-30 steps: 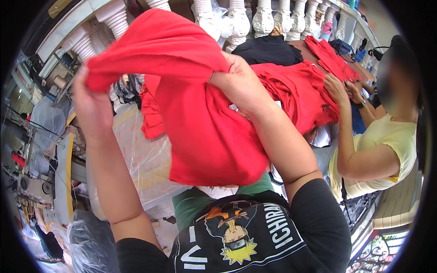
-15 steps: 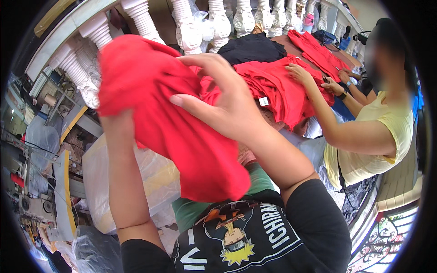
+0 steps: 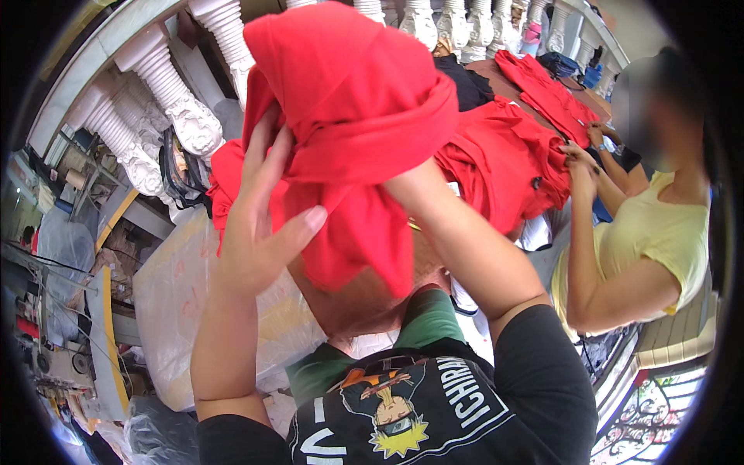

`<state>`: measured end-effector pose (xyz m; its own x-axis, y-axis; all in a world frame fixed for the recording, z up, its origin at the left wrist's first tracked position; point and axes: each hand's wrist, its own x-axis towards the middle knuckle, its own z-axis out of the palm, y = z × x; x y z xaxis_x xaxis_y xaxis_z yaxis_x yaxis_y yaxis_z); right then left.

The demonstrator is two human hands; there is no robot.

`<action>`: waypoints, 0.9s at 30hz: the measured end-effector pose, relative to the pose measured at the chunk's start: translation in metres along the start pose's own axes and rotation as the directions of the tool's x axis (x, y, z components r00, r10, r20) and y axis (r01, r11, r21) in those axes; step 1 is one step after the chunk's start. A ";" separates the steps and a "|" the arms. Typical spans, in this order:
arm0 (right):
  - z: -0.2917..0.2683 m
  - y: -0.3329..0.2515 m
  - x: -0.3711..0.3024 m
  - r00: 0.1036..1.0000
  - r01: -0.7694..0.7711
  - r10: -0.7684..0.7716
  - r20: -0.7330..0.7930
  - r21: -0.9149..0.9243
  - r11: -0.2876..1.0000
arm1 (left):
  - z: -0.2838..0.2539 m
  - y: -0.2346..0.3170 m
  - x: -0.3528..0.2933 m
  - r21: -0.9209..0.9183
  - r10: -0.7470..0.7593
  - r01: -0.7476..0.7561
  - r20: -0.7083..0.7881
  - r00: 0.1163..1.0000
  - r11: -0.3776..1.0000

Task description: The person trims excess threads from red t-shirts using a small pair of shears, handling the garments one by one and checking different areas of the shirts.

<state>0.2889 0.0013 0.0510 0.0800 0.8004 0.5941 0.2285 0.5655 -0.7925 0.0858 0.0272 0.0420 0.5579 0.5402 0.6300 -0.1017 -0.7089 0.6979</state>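
Observation:
A red fabric garment (image 3: 356,108) is raised in front of me, bunched and folded over, its lower end hanging above the brown table. My left hand (image 3: 260,225) is against its left side, fingers stretched and thumb apart. From the right, my right hand (image 3: 409,184) goes into the cloth at the wrist, so its fingers are hidden. Beyond it, a pile of red garments (image 3: 504,159) lies on the table, and more red cloth (image 3: 225,174) shows behind my left hand.
At right a person in a yellow top (image 3: 639,240) handles the red pile; another person's arm is farther back. A black cloth (image 3: 465,81) lies near white balusters (image 3: 174,89). A plastic-wrapped bundle (image 3: 182,310) stands at left. Farther red garments (image 3: 546,97) lie along the table.
The garment has moved up and right. My left hand, earlier inside the cloth, is now out beside it; my right hand has gone from outside into the cloth.

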 end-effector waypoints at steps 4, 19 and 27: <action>-0.058 0.042 0.085 0.983 0.050 -0.105 -0.148 -0.334 0.941 | -0.003 -0.045 -0.052 0.315 0.000 0.080 -0.246 0.969 0.946; -0.205 0.321 0.232 0.979 -0.133 -0.179 -0.097 -0.971 -0.200 | 0.029 -0.119 -0.210 0.634 -0.530 0.549 -0.247 0.811 0.545; -0.167 0.333 0.133 0.761 -0.635 0.412 -0.501 -0.707 0.311 | 0.027 -0.115 -0.213 0.613 -0.516 0.549 -0.253 0.818 0.568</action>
<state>0.5375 0.2623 -0.1108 0.6415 0.7421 0.1946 0.7067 -0.4729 -0.5263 0.0008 -0.0183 -0.1819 0.3000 0.9229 0.2412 0.7533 -0.3844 0.5337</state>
